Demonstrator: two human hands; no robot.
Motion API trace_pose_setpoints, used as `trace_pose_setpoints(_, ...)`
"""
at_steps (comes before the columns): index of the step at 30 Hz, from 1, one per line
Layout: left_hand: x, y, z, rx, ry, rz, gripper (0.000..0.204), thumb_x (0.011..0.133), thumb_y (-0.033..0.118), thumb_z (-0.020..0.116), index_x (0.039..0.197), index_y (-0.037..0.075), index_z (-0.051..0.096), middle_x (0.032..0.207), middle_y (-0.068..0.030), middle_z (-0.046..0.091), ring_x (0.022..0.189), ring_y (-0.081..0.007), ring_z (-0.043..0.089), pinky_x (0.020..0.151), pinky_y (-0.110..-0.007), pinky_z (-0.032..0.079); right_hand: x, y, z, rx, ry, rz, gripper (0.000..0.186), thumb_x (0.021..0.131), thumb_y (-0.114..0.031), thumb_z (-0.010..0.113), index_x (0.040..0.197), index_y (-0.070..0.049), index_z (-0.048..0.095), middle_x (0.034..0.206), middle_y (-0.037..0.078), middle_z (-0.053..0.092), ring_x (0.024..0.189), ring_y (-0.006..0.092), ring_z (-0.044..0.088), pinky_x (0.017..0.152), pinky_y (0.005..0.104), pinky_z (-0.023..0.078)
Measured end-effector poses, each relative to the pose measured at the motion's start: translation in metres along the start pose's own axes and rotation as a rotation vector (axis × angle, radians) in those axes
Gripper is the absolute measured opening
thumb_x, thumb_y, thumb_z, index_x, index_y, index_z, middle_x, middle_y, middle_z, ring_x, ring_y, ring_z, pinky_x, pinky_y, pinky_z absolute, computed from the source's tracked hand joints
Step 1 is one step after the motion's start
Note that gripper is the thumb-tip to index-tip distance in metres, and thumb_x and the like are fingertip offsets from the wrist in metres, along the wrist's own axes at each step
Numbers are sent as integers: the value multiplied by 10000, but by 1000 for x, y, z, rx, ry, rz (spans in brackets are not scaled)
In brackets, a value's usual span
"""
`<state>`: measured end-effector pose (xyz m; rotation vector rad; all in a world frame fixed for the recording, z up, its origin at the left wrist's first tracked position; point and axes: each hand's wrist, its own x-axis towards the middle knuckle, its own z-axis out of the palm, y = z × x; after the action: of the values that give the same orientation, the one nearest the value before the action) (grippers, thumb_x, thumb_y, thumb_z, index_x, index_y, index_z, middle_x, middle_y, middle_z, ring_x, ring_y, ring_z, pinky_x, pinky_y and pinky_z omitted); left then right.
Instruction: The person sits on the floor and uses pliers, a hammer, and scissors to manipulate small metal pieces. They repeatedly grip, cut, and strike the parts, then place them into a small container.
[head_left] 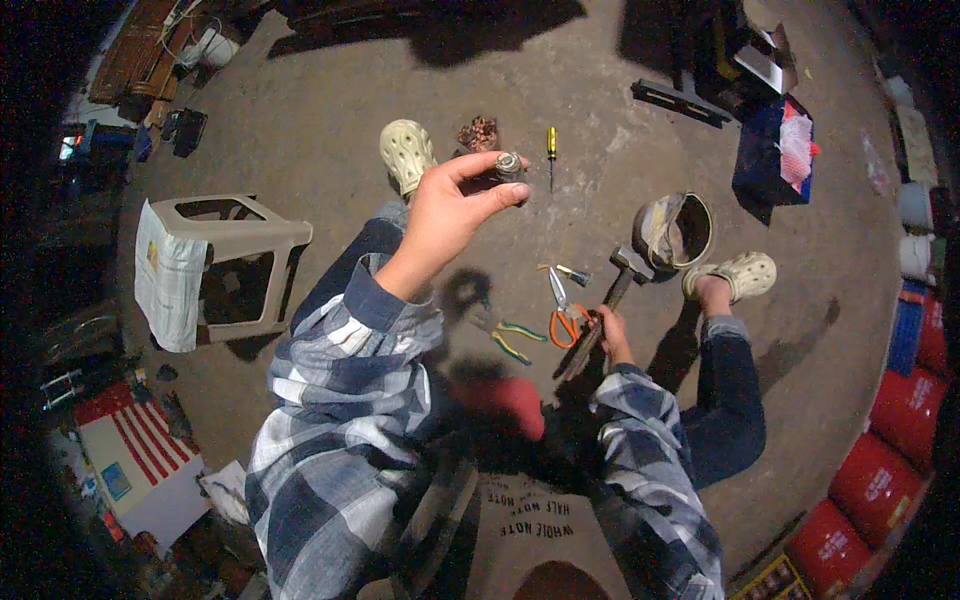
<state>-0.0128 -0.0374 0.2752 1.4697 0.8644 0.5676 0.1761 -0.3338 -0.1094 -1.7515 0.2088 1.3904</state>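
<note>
My left hand (450,205) is raised in front of me and pinches a small grey metal round part (508,165) between thumb and fingers. Lower down, my right hand (608,333) grips the wooden handle of a hammer (618,278), whose metal head points up and away over the concrete floor. Orange-handled scissors (562,312) lie just left of the hammer. Green-and-yellow pliers (515,338) lie further left on the floor. A yellow-handled screwdriver (551,148) lies beyond the left hand.
A beige plastic stool (235,262) with a cloth stands at left. A small metal bucket (678,232) sits by my right foot. Red drums (885,450) line the lower right. A blue box (775,150) is at upper right. A clump of brown scrap (479,133) lies by my left foot.
</note>
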Motion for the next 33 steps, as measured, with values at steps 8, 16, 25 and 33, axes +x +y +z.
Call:
trace_pose_setpoints(8, 1, -8, 0, -19, 22, 26, 277, 743, 112, 714, 978, -14, 640, 852, -5, 632, 779, -71, 561, 717, -211, 451, -18, -65, 26, 1030, -322, 221, 446, 854, -523, 494, 738, -94, 456, 495, -49, 282, 386, 73, 294, 377, 209, 258)
trace_pose_setpoints(16, 9, -20, 5, 432, 71, 408, 313, 675, 122, 733, 956, 17, 642, 907, -102, 645, 874, -209, 600, 796, -300, 452, -74, -101, 38, 589, -94, 120, 471, 886, -536, 412, 717, -97, 404, 499, -51, 303, 397, 65, 296, 366, 208, 256)
trace_pose_setpoints(25, 7, -27, 4, 661, 18, 600, 303, 637, 165, 727, 900, 36, 649, 848, -135, 641, 861, -303, 586, 800, -373, 440, -290, -199, 104, -9, -93, -495, 486, 924, -519, 310, 694, -103, 407, 457, -30, 316, 339, 76, 282, 324, 228, 213)
trace_pose_setpoints(33, 3, -17, 8, 576, 1, 780, 286, 641, 161, 705, 900, 54, 647, 790, -109, 636, 802, -266, 590, 870, -383, 430, -352, -204, 117, 130, 89, -1116, 443, 897, -451, 465, 689, -59, 465, 542, -29, 427, 454, 62, 373, 401, 219, 276)
